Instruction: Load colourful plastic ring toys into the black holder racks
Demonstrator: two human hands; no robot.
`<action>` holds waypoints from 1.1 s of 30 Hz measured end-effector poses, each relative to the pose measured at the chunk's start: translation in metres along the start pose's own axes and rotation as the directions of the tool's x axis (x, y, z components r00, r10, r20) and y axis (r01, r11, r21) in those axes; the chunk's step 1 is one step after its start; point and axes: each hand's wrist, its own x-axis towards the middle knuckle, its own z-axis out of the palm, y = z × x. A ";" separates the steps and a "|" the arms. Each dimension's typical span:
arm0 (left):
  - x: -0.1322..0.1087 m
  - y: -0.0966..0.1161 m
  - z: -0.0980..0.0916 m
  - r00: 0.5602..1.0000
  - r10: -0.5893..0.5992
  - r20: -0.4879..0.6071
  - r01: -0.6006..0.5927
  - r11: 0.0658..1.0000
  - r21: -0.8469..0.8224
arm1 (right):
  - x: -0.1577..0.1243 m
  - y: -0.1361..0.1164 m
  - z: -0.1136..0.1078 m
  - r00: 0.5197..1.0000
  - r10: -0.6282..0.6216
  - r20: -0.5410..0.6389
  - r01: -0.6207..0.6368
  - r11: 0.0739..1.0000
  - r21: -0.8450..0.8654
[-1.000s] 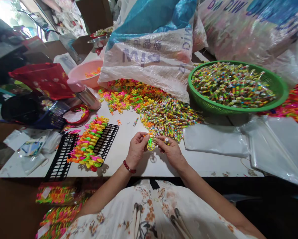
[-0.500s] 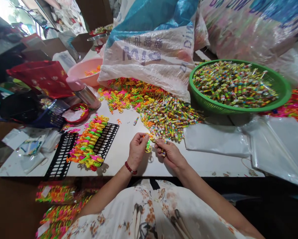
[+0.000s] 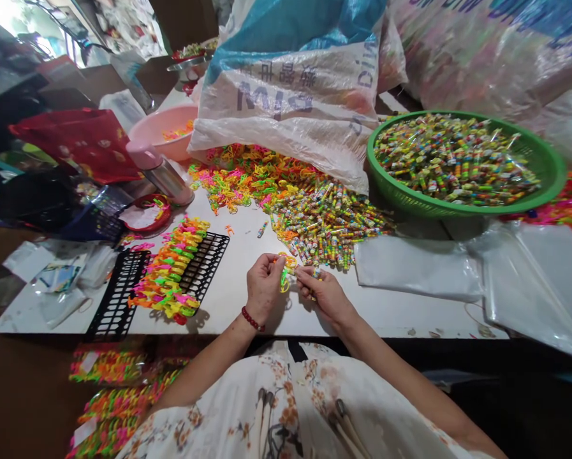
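Observation:
Over the front of the white table, my left hand (image 3: pixel 263 284) is closed in a pinch on small bright plastic pieces (image 3: pixel 284 280), green and yellow-orange, which dangle between my hands. My right hand (image 3: pixel 328 294) is closed close beside it, with a small wrapped candy roll (image 3: pixel 316 273) showing at its fingers. Their fingertips nearly meet; the exact contact is too small to make out. Just beyond lies a heap of wrapped candy rolls (image 3: pixel 333 223), joined at its left by a pile of neon plastic pieces (image 3: pixel 238 182). One loose candy roll (image 3: pixel 262 229) lies apart.
Left of my hands, a black rack (image 3: pixel 212 258) bears rows of neon pieces, beside another black rack (image 3: pixel 118 296). A green basket (image 3: pixel 462 211) of candy rolls stands right, behind clear plastic bags (image 3: pixel 417 268). A large woven sack (image 3: pixel 286 89), steel flask (image 3: pixel 164 178) and pink bowl (image 3: pixel 146 131) stand behind.
Both hands stay close together at nearly the same spot. The yellow-orange piece between them has turned and shows more openly above the fingers. The view has shifted slightly.

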 end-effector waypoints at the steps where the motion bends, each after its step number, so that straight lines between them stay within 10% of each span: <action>1: 0.000 0.000 0.000 1.000 -0.003 -0.011 0.003 1.000 -0.007 | 0.000 0.000 0.000 0.999 -0.045 -0.005 0.045 0.996 -0.072; 11: 0.001 -0.010 0.001 0.998 -0.035 -0.057 0.031 0.997 -0.072 | -0.009 0.006 0.001 0.892 -0.418 0.174 0.443 0.725 -0.527; 18: 0.026 -0.017 -0.009 0.992 0.125 -0.012 -0.108 0.900 0.423 | -0.007 -0.005 -0.024 0.879 -0.416 0.232 0.441 0.525 -0.728; 23: 0.086 -0.008 -0.020 0.950 0.309 -0.037 -0.211 0.726 0.655 | -0.006 -0.013 -0.044 0.726 -0.654 0.215 0.467 0.239 -0.851; 27: 0.124 -0.003 -0.028 0.962 0.273 -0.003 -0.196 0.698 0.689 | -0.012 -0.008 -0.043 0.723 -0.625 0.294 0.512 0.199 -0.836; 30: 0.123 0.007 -0.031 0.970 0.244 0.007 -0.190 0.734 0.652 | -0.011 -0.004 -0.039 0.682 -0.608 0.406 0.582 0.116 -0.805; 33: 0.098 0.020 -0.024 0.967 0.187 0.171 -0.252 0.769 0.587 | 0.002 -0.006 -0.031 0.531 -0.648 0.546 0.614 -0.150 -0.775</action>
